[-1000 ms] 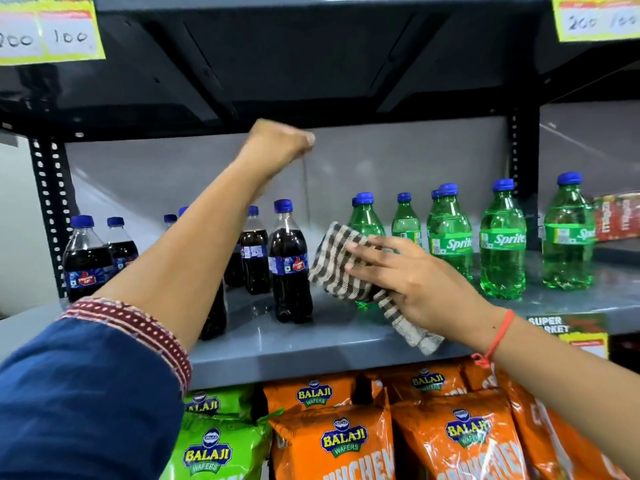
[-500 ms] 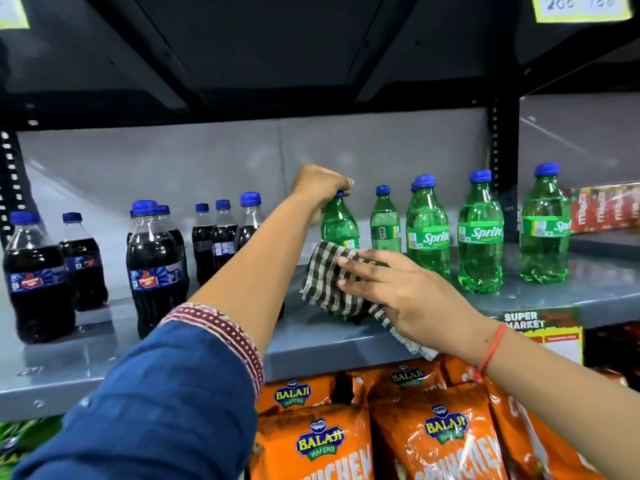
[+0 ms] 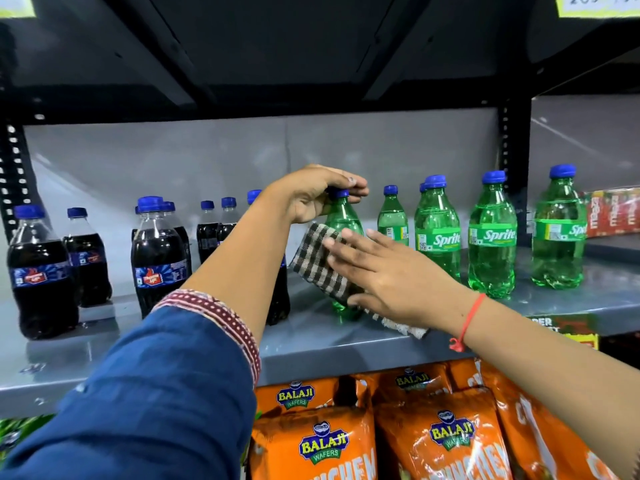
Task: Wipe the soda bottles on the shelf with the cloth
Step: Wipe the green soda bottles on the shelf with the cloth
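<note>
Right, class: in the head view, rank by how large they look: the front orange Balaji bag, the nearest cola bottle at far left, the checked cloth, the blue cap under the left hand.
1. Orange Balaji bag
2. Cola bottle
3. Checked cloth, partly hidden by the right hand, so unsure
4. Blue cap, under the left hand

The bag sits nearest the camera, which inflates it.

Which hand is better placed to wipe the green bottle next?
Right. The right hand already presses the cloth flat against the green bottle; the left hand grips its cap, steadying it.
</note>
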`<state>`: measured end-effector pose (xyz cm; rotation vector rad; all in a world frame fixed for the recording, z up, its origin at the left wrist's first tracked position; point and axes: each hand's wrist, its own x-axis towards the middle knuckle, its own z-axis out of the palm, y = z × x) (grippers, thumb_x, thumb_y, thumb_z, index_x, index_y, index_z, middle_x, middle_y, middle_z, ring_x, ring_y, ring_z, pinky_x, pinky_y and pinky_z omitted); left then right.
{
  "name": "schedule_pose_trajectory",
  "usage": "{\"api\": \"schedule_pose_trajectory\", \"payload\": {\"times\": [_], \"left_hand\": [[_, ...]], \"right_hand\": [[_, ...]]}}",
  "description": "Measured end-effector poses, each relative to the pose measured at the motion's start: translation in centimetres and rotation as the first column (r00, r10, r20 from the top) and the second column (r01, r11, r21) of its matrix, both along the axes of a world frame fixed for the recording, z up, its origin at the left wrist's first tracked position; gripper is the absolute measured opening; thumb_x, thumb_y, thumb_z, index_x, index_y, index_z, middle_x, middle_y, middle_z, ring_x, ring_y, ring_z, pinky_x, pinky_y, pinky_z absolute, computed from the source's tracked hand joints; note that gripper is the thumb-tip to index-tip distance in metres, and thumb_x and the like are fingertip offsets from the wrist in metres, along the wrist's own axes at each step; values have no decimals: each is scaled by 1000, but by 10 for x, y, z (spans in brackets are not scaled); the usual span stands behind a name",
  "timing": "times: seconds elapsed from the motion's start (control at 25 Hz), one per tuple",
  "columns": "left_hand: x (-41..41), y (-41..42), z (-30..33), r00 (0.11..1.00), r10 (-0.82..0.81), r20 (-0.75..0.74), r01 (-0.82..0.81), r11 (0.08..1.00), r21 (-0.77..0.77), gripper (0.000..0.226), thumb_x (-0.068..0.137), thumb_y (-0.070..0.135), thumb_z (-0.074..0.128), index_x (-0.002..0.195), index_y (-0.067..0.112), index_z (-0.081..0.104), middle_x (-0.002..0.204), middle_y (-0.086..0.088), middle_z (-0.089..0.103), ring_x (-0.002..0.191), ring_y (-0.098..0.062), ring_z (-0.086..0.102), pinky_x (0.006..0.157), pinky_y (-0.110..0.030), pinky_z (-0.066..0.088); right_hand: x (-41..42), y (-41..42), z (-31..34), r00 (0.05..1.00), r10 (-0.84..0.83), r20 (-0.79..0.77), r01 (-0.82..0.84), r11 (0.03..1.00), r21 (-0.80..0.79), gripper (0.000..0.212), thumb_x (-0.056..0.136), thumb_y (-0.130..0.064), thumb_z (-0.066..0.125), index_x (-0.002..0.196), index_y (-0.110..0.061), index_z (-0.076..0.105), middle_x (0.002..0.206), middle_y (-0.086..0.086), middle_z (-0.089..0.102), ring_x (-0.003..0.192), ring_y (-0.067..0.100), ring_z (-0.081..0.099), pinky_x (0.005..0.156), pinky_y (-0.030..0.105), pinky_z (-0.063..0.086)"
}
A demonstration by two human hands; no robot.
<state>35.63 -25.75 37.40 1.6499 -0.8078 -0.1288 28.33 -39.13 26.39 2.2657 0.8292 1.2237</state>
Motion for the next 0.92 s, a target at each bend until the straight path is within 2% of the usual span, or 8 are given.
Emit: {"api": "schedule_pose_trajectory", "payload": {"times": [0.08,0.24,0.36,0.48,0.64,0.68,0.76,0.92], "left_hand": [[1,0,1,999,-28,-22,28,1000,4,33,88,2,41,118,-7,52,108,-14,63,90,-18,61,88,-23,48],[1,4,2,997,-59,-42,60,998,18,31,89,4,40,116,-6,53,103,-7,63,92,-18,61,88,-23,48],[1,4,2,996,-64,-65,67,997,46,32,90,6,40,118,-3,53,100,-7,64,90,-13,61,82,-22,51],[4,3,2,996,-73,-58,75,997,34,25,90,5,40,106,-2,58,113,-13,63,90,-15,62,83,-22,50],[3,3,2,996,-63,-68,66,997,41,31,90,7,40,116,-1,55,124,-15,58,90,-12,62,79,-21,52],[3,3,2,996,-64,-60,66,997,30,32,90,6,40,117,-3,54,125,-17,56,90,-14,62,79,-20,52],[3,3,1,997,-66,-51,66,998,8,33,89,5,40,118,-5,53,122,-19,57,89,-15,62,81,-19,51],[2,3,2,995,-73,-74,75,997,35,30,89,6,41,114,-1,56,110,-7,64,90,-13,62,79,-20,52]], "right_hand": [[4,5,4,997,14,73,-13,1000,-9,59,74,-29,74,121,-2,53,134,17,50,124,36,44,98,52,38],[6,5,4,996,45,83,-43,999,-29,58,76,-24,73,122,2,50,134,20,48,124,37,44,99,50,36],[4,2,9,994,12,105,-17,999,40,60,76,-22,72,124,4,47,134,24,47,122,40,44,97,53,36],[5,1,3,997,21,68,-19,999,-29,58,79,-19,70,126,4,45,135,23,46,124,39,42,100,50,33],[3,-2,6,999,-3,45,-1,996,93,62,78,-16,71,127,6,42,135,26,44,123,42,42,96,54,38],[3,-2,5,999,3,52,-6,998,67,60,78,-16,71,127,5,43,135,25,45,123,41,42,97,52,38],[3,-2,1,999,12,45,-10,999,-34,57,80,-18,68,127,3,44,135,23,46,124,38,42,99,48,37],[3,0,5,999,14,32,-16,998,56,60,79,-16,70,128,4,42,137,24,43,125,41,40,100,50,34]]}}
